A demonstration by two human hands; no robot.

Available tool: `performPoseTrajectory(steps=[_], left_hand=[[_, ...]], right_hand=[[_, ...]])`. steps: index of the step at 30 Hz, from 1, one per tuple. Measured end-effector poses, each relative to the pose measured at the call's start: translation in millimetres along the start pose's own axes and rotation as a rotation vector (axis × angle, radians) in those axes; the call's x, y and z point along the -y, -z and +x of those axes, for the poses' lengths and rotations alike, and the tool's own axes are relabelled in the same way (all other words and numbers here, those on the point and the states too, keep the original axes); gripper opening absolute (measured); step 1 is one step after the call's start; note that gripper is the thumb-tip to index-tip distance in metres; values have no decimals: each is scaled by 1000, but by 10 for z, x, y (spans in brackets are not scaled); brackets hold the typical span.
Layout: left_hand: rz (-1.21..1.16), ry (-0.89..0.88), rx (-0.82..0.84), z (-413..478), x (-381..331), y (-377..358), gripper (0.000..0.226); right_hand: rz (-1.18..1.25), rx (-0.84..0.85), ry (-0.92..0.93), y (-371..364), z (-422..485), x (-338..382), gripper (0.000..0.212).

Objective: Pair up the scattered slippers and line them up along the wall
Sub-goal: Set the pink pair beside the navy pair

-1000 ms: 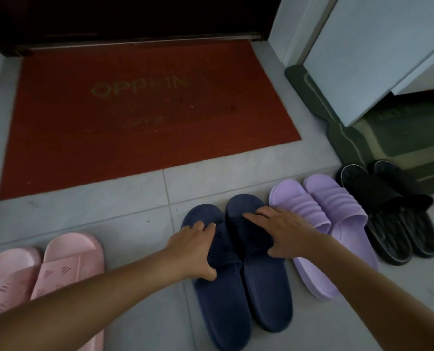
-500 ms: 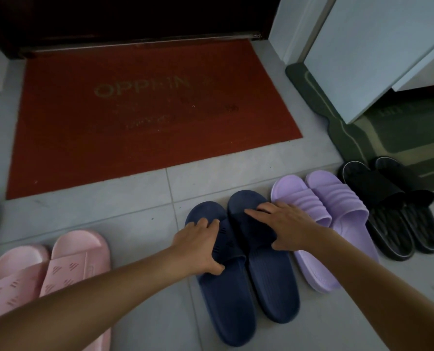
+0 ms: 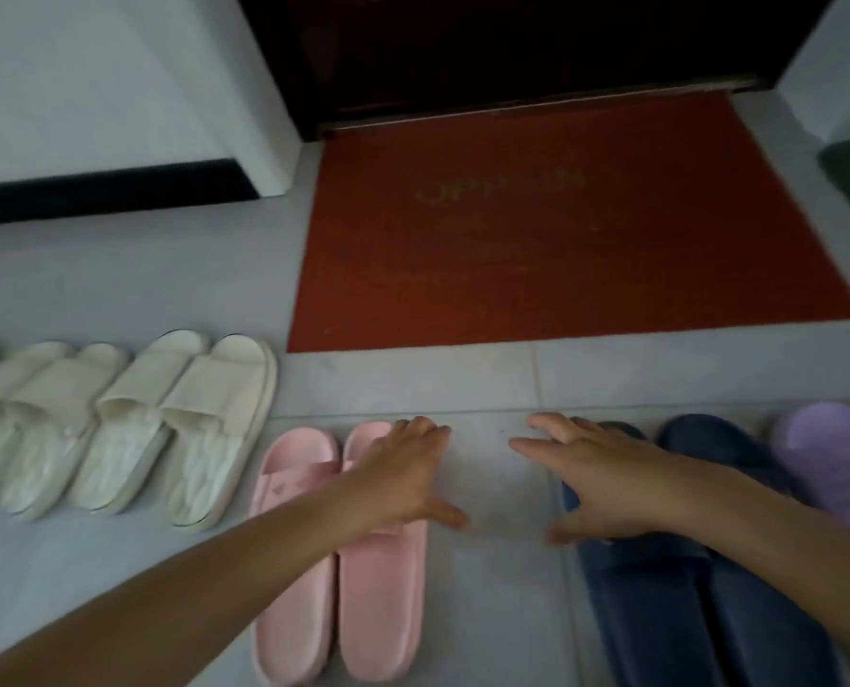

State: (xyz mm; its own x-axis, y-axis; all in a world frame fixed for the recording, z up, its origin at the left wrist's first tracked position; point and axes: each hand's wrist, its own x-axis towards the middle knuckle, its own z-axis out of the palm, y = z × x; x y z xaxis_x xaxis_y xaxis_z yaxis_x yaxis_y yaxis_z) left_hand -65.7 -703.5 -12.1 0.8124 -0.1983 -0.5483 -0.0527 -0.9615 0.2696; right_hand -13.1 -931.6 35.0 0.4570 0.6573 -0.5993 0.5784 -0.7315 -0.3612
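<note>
My left hand [image 3: 403, 476], fingers spread and gripping nothing, rests over the pink slippers [image 3: 343, 562] while my open right hand [image 3: 596, 480] sits on the navy pair [image 3: 685, 587], bare floor [image 3: 502, 488] between my fingers, so closing that gap evenly should tidy the row.

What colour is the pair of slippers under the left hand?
Pale pink slippers, lying side by side on the floor; the head view shows them, partly under the left hand.

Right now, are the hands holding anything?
Nothing. The left hand lies spread over the pink slippers, the right hand over the navy slippers; neither grips.
</note>
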Motion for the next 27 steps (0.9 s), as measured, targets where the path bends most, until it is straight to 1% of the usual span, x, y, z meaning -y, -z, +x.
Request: performPoseTrajectory(steps=[2, 4, 5, 7, 8, 11, 13, 15, 18, 22, 27], left_hand=[[30, 66, -5, -214, 419, -12, 109], [65, 125, 40, -412, 801, -63, 109], [78, 153, 77, -491, 955, -102, 105], [124, 175, 118, -587, 1145, -193, 90], [154, 167, 94, -602, 1186, -243, 82], [172, 126, -24, -566, 1201, -322, 67], [152, 118, -37, -536, 1204, -311, 63], [156, 108, -47, -510, 1149, -293, 62], [157, 66, -57, -402, 837, -270, 69], [93, 16, 30, -188, 277, -257, 75], [127, -44, 70, 6, -58, -219, 77]], right_hand=[[-71, 32, 77, 36, 195, 232, 81], [-181, 39, 150, 30, 387, 465, 68], [-247, 37, 178, 5, 492, 587, 67], [-335, -2, 196, -81, 738, 820, 73], [-331, -24, 182, -137, 866, 929, 78], [-180, -65, 94, -318, 1165, 1150, 95], [-111, -67, 61, -421, 1213, 1161, 97], [-65, -65, 39, -481, 1137, 1042, 97], [-25, -39, -3, -475, 886, 701, 104], [-8, 17, -71, -399, 529, 264, 105], [-14, 38, -101, -373, 296, -9, 108]])
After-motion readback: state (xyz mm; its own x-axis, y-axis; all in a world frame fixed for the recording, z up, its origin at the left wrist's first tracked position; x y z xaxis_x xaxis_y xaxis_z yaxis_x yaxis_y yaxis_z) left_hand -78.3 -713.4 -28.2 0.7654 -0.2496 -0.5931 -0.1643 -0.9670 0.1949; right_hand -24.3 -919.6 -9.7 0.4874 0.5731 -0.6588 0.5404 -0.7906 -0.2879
